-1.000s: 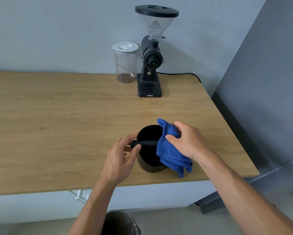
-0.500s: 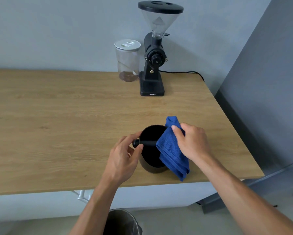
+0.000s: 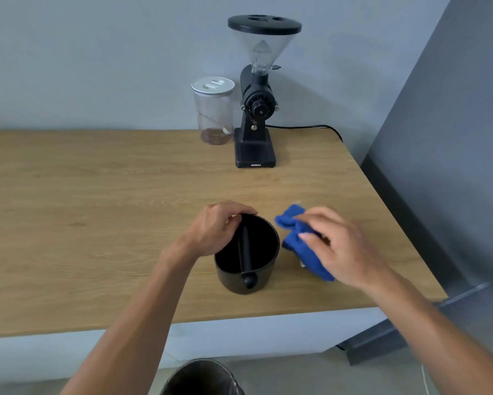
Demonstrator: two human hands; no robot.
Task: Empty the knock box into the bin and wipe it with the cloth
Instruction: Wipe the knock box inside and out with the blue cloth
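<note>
L hand point(image 3: 215, 229) grips knock box point(image 3: 246, 269) rim; R hand point(image 3: 336, 246), blurred, seems loosely closed on cloth point(image 3: 302, 246).

The knock box point(image 3: 246, 255) is black inside and out, and so is the bar across it; the cloth point(image 3: 302, 243) is bright blue; the table point(image 3: 97, 212) is light brown with wavy wood lines; the grinder point(image 3: 255, 121) is black with a see-through top; the jar point(image 3: 214, 109) is clear with a white lid; the wall point(image 3: 97, 52) is pale grey-blue; the bin point(image 3: 202, 377) looks dark.
</note>
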